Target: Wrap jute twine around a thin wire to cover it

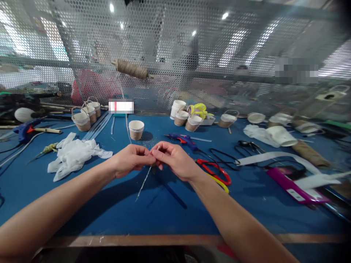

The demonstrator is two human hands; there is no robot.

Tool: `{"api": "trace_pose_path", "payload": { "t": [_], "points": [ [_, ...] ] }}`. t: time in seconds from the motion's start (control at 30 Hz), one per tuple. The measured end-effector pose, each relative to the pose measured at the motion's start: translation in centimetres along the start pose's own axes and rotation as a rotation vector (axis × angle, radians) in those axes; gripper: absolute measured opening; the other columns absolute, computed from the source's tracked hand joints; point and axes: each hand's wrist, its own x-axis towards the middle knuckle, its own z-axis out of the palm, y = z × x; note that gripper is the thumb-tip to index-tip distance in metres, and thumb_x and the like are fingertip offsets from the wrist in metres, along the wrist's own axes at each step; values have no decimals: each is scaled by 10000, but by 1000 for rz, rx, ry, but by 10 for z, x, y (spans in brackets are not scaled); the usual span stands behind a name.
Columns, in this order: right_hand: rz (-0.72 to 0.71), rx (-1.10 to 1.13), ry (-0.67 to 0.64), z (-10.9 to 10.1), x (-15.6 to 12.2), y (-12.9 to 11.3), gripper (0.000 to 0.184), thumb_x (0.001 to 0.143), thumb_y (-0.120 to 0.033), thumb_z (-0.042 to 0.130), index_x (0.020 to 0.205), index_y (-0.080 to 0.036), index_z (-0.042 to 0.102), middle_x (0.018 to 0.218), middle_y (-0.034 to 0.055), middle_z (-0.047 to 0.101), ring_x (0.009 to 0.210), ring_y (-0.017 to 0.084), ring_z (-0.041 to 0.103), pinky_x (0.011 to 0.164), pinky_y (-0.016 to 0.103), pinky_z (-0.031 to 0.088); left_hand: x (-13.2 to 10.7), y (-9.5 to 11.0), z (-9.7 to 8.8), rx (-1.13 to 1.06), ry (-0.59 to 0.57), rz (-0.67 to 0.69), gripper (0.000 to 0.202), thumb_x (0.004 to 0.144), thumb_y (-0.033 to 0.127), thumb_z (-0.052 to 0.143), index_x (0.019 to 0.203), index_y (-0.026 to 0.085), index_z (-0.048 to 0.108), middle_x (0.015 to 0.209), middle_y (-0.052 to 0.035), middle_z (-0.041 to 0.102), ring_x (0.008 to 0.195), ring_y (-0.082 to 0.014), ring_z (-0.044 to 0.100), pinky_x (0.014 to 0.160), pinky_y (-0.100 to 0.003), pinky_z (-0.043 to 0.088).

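Nearest is the worn brown front edge [137, 240] of the blue tabletop [115, 215]; both forearms are cut off by the frame as they reach over it. Above the middle of the tabletop, a thin twisted cord [143, 186] slants down from the fingertips, its lower end loose. It looks pale, whitish and slightly ragged, with the twist showing along its length. The left hand [134, 159] and right hand [174, 159] both pinch it, thumbs against forefingers, close together; the fingers cover its upper part, and a small dark bit just below them is too unclear to name.

The right forearm hides part of the red-and-yellow-handled scissors [226, 178]. On the left lies a crumpled white cloth strip [76, 157]. Beyond the hands are a blue glue gun [185, 141] and a small white-and-brown cup [136, 131]. Twine [127, 126] descends from a spool [131, 69] at the perforated metal panel [164, 40] and passes behind the left hand; whether it joins the cord cannot be told. Shapes behind the panel are blurred.
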Motion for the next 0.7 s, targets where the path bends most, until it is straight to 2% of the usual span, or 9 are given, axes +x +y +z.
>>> {"api": "trace_pose_path", "payload": {
  "t": [0.1, 0.23, 0.4, 0.53, 0.6, 0.7],
  "points": [
    [10, -46, 15, -2, 1, -1, 257, 690, -383, 618, 676, -149, 513, 546, -44, 473, 486, 62, 446, 436, 189, 385, 2, 0, -2, 38, 3, 11, 238, 632, 307, 627, 594, 131, 471, 466, 75, 381, 407, -22, 238, 412, -212, 132],
    [37, -207, 73, -3, 4, -3, 276, 685, -400, 613, 652, -147, 510, 516, -46, 463, 454, 61, 419, 415, 191, 354, 6, -1, -2, 231, 97, 100, 240, 639, 308, 607, 559, 136, 460, 468, 71, 379, 431, -36, 276, 419, -207, 163],
    [64, -359, 161, -2, 10, 1, 279, 688, -392, 612, 623, -150, 490, 452, -61, 434, 406, 57, 381, 383, 187, 278, 9, -4, -2, 349, 174, 162, 254, 661, 326, 566, 537, 142, 442, 468, 72, 350, 453, -46, 261, 435, -208, 168],
    [93, -209, 191, 2, 9, 8, 304, 681, -395, 620, 599, -158, 449, 434, -72, 413, 397, 51, 369, 385, 183, 284, 6, -7, -3, 310, 185, 143, 251, 653, 326, 577, 542, 139, 453, 470, 67, 366, 460, -49, 271, 446, -212, 175],
    [102, -52, 133, 3, 7, 11, 289, 679, -403, 623, 652, -156, 475, 491, -63, 448, 431, 54, 404, 407, 185, 329, 4, -8, -3, 164, 139, 78, 255, 642, 337, 599, 557, 137, 465, 461, 73, 364, 438, -42, 257, 438, -217, 155],
    [134, 153, 20, 2, 3, 12, 271, 693, -402, 616, 769, -160, 521, 592, -42, 497, 495, 61, 466, 442, 190, 374, 1, -12, -3, -111, 9, -36, 263, 623, 331, 642, 587, 127, 482, 473, 75, 379, 410, -22, 228, 435, -221, 119]
  ]
}}
